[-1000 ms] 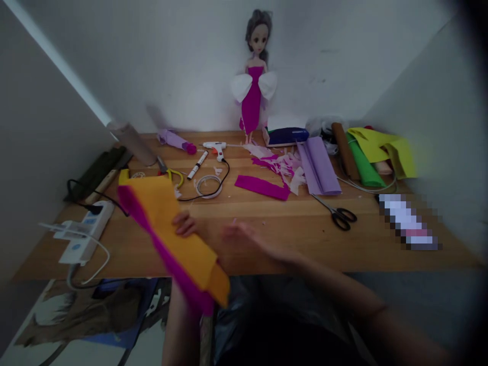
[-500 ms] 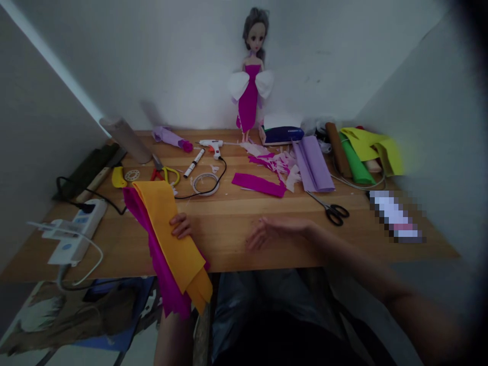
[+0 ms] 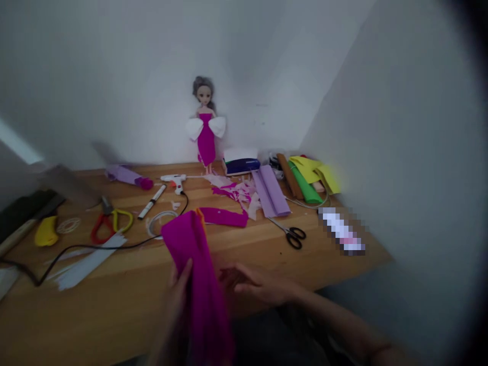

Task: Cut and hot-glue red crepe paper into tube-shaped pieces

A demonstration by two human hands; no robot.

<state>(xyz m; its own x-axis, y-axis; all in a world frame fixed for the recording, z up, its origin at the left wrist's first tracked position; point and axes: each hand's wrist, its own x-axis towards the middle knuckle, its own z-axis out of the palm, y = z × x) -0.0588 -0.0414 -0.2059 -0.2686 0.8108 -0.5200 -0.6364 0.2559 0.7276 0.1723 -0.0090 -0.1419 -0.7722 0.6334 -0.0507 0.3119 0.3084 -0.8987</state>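
My left hand (image 3: 177, 290) is closed around a folded length of magenta crepe paper (image 3: 204, 284), its thumb lying across the front. A strip of orange crepe paper (image 3: 201, 217) peeks out at the upper right edge; the rest of it is hidden behind the magenta. Just right of the bundle, my right hand (image 3: 259, 284) hovers with fingers stretched out and apart, nothing visible in it. Its fingertips come close to the paper; whether they touch it I cannot tell. Beyond the bundle, a cut magenta strip (image 3: 224, 217) lies flat on the wooden table (image 3: 125, 310).
A doll (image 3: 206, 137) in a magenta dress stands against the wall. Around it lie a glue gun (image 3: 175, 182), a marker (image 3: 151, 202), paper scraps (image 3: 238, 192), a lilac roll (image 3: 270, 192) and black-handled scissors (image 3: 295, 237). Red-and-yellow-handled pliers (image 3: 110, 223) and white glue sticks (image 3: 89, 264) are at left.
The view has swung right. My left hand has turned the bundle so magenta faces me instead of orange, and brought it closer to my right hand.
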